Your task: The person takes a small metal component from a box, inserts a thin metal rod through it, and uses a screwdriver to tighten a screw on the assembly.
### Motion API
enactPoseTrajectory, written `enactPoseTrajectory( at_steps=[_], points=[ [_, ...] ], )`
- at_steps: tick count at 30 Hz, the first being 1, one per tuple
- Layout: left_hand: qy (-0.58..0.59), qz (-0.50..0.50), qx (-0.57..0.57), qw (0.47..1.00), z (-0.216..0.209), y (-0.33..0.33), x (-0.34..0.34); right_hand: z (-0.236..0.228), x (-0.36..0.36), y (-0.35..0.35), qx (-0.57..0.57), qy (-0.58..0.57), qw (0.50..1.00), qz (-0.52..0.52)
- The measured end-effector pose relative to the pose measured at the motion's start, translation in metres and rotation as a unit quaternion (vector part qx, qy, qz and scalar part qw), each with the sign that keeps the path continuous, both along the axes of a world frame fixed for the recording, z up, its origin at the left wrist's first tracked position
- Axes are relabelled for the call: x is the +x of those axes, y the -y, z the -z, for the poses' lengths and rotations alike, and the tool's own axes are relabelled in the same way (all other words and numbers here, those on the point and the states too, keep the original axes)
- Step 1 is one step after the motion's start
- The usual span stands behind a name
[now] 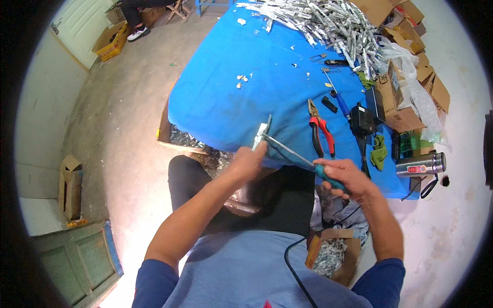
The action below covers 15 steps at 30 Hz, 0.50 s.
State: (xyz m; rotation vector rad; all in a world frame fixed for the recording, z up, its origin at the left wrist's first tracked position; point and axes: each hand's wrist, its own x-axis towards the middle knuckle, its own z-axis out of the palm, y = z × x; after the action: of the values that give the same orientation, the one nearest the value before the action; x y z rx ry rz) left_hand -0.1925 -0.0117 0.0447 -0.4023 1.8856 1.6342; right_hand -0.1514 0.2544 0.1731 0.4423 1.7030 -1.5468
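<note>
Over the near edge of the blue-covered table, my left hand grips a small flat metal piece, part silvery-white and part dark. My right hand is wrapped round the teal handle of a screwdriver. Its shaft points left, and the tip meets the metal piece just above my left fingers. The exact contact at the tip is too small to make out. Beyond my right hand lie pliers with red and black handles, jaws pointing away from me.
A heap of silvery metal strips covers the table's far right. A blue screwdriver, a black adapter and a steel flask lie at the right. Cardboard boxes line the wall. Below the left edge stands a box of metal parts.
</note>
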Motion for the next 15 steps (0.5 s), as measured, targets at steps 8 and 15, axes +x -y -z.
enactPoseTrajectory(
  at_steps=[8, 15],
  points=[
    [0.008, 0.028, 0.0, 1.0, -0.003, 0.005, -0.001, 0.071, 0.053, 0.016, -0.112, -0.036, 0.988, 0.105],
    [0.055, -0.012, 0.075, 0.996, 0.002, 0.005, 0.0, 0.025, 0.057, 0.014, 0.23, -0.395, 0.882, -0.11]
  ],
)
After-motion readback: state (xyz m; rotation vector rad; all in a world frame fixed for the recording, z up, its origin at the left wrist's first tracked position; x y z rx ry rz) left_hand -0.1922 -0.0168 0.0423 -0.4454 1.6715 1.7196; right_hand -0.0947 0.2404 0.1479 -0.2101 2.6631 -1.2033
